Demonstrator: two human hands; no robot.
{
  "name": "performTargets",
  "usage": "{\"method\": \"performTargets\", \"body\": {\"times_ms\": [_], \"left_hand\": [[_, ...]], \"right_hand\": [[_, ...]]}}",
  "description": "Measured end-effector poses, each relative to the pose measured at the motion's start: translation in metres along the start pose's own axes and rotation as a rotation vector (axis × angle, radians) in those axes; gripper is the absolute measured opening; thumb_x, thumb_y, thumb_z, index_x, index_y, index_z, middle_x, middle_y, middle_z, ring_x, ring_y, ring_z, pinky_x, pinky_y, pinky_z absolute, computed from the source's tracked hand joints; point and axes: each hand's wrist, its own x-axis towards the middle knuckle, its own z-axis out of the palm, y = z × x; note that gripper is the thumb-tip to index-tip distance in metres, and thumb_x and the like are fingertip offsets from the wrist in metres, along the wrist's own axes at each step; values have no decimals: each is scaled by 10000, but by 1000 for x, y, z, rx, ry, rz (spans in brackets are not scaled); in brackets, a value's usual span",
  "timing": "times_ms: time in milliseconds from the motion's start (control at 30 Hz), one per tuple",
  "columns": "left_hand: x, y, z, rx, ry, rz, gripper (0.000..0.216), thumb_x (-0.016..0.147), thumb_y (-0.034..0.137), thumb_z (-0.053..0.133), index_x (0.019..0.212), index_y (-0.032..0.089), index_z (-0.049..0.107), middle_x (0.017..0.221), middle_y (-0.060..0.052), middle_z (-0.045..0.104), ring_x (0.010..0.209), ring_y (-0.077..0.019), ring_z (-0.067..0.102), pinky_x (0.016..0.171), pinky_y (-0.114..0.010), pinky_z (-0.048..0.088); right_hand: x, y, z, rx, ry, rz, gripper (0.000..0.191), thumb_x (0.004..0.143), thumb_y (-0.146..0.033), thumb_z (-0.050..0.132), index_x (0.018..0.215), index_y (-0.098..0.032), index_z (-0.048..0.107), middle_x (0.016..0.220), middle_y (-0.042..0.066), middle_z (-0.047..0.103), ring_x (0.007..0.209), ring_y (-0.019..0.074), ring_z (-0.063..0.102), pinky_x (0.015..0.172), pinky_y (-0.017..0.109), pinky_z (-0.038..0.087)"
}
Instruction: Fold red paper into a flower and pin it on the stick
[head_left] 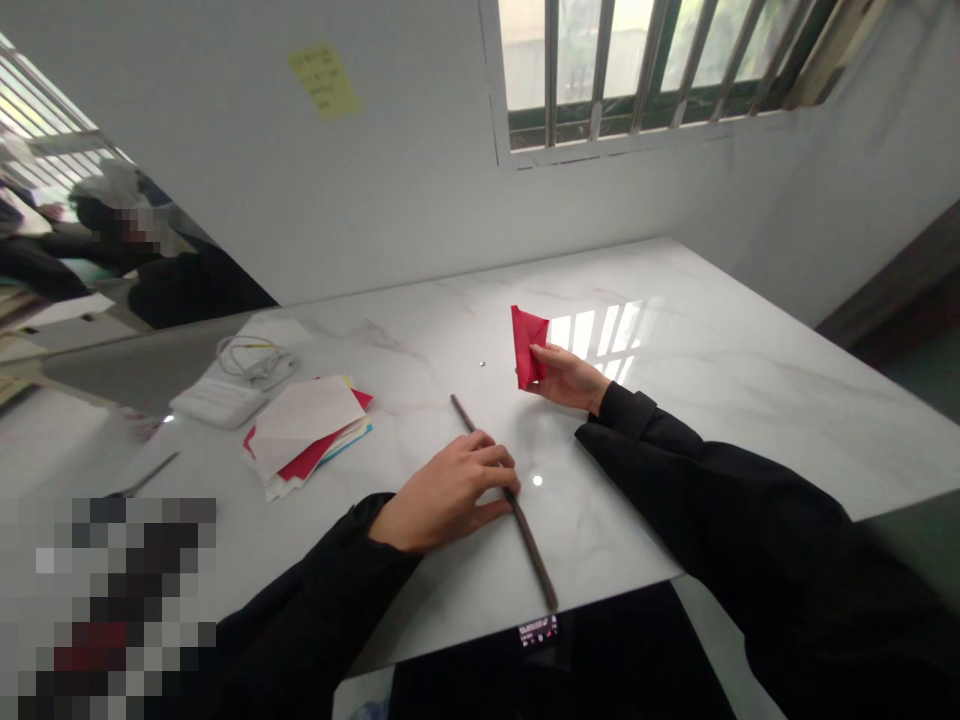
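A thin brown stick (535, 548) lies slantwise on the white marbled table, its near end close to the front edge. The fingers of my left hand (459, 490) curl over its middle, with the thumb on the near side. My right hand (566, 378) pinches a folded piece of red paper (529, 345) between thumb and fingers, just above the tabletop and beyond the stick. Part of the paper is hidden behind my thumb.
Left of my hands lies a stack of coloured paper sheets (309, 420). Behind it is a white box-like thing (221, 395) with a coiled cable (259, 360). Scissors, or a similar tool (154, 473), lie at far left. A wall with a barred window stands behind the table (735, 350).
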Motion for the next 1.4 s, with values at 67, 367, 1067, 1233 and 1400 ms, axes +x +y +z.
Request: {"method": "performTargets", "body": {"times_ms": [67, 367, 1067, 1233, 1400], "left_hand": [[6, 2, -1, -11, 36, -61, 27, 896, 239, 736, 884, 257, 752, 901, -47, 727, 899, -239, 622, 833, -356, 473], [32, -24, -3, -758, 226, -335, 566, 885, 273, 657, 1444, 219, 586, 747, 20, 588, 569, -118, 491, 538, -252, 377], [45, -38, 13, -1379, 579, -422, 641, 801, 378, 826, 1387, 213, 623, 902, -17, 651, 638, -81, 531, 573, -210, 378], [45, -36, 13, -1371, 571, -408, 714, 801, 345, 802, 1470, 233, 577, 919, -19, 662, 640, -87, 524, 590, -222, 394], [43, -39, 10, -1367, 558, -358, 829, 786, 285, 760, 1575, 254, 509, 995, -43, 706, 618, -90, 525, 598, -250, 414]], "right_hand": [[0, -2, -1, -2, 11, -8, 234, 855, -340, 861, 922, -216, 674, 841, -19, 743, 761, 131, 696, 719, 253, 586], [0, -12, -6, 55, 125, -64, 167, 895, -322, 809, 920, -218, 680, 814, -20, 731, 769, 140, 678, 734, 266, 559], [0, -3, -10, 8, 16, -52, 250, 831, -338, 874, 850, -208, 662, 803, -17, 695, 751, 132, 663, 731, 279, 568], [2, 1, -12, -42, 1, -47, 227, 826, -324, 880, 868, -227, 679, 795, -11, 703, 732, 146, 660, 724, 294, 581], [1, 3, -11, -49, -67, -21, 274, 795, -355, 906, 895, -211, 695, 821, 2, 734, 785, 159, 695, 770, 301, 604]]}}
